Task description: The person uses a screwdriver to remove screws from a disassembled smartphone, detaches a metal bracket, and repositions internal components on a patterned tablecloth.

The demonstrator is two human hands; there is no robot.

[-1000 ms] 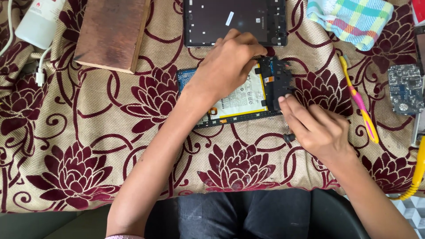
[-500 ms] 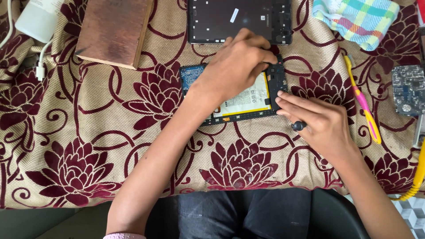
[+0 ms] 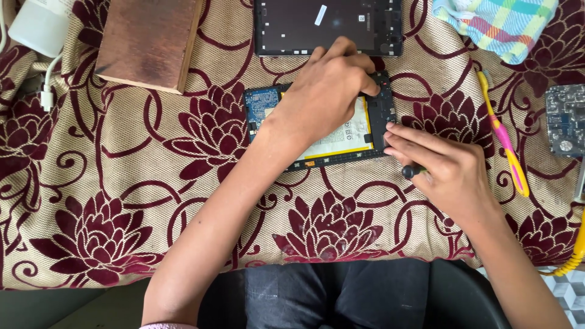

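Centrally, an opened black tablet body with exposed white-and-yellow battery and blue circuit board [image 3: 341, 137] lies flat on the beige tablecloth with maroon flower pattern [image 3: 122, 201]; all places below are given rel. to this tablet.

Left hand [image 3: 326, 91] rests palm-down on its upper middle, fingers curled and pressing at the top right corner; whether they pinch anything there can't be told. Right hand [image 3: 442, 167] sits just off the right edge, fingers closed around a small dark-handled tool [image 3: 411, 172], fingertips touching the tablet's right frame.

Just above the tablet: a separated black rectangular back cover w/ a white sticker [image 3: 329, 27], nearly touching the left knuckles. Upper left: a brown wooden block [image 3: 149, 39], and further left a white charger w/ cable [image 3: 36, 30]. Upper right: a folded checked cloth in blue, green and pink [image 3: 499, 24]. Right, beyond the right hand: a yellow-and-pink toothbrush [image 3: 506, 143], then a bare blue-grey circuit board [image 3: 565, 119] at the far edge.
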